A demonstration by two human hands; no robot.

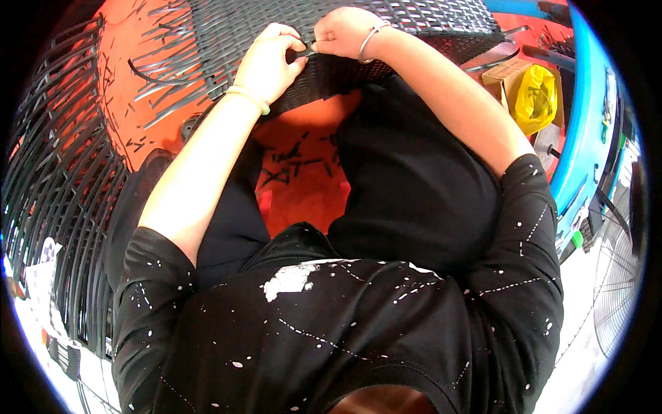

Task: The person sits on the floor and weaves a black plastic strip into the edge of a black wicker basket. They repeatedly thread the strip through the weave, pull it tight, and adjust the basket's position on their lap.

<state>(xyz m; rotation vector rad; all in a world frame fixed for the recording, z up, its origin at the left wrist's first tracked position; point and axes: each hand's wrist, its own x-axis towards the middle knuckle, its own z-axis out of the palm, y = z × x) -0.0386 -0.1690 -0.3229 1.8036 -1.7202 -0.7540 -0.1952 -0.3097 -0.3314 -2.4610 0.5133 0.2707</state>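
I see my left hand (267, 61) and right hand (343, 32) pinching a dark strand (308, 52) at the woven wicker panel's (386, 21) edge.

yellow bag (534, 96) in cardboard box (507, 71), wire fan (616, 290)

Orange floor mat (303, 186) carries short black cut strip offcuts (293, 162), loose long dark wicker strands (162, 76), and a woven dark wicker panel (331, 27).

- A woven wicker panel (331, 34) lies ahead of the person, across the far side of the floor (303, 186).
- Both hands meet at its near edge, the left hand (269, 62) left of the right hand (345, 33).
- Loose wicker strands (62, 186) fan out at left.
- Cut strand scraps (289, 162) lie on the floor between the knees.
- A cardboard box (517, 76) holding a plastic bag (534, 96) sits at right.
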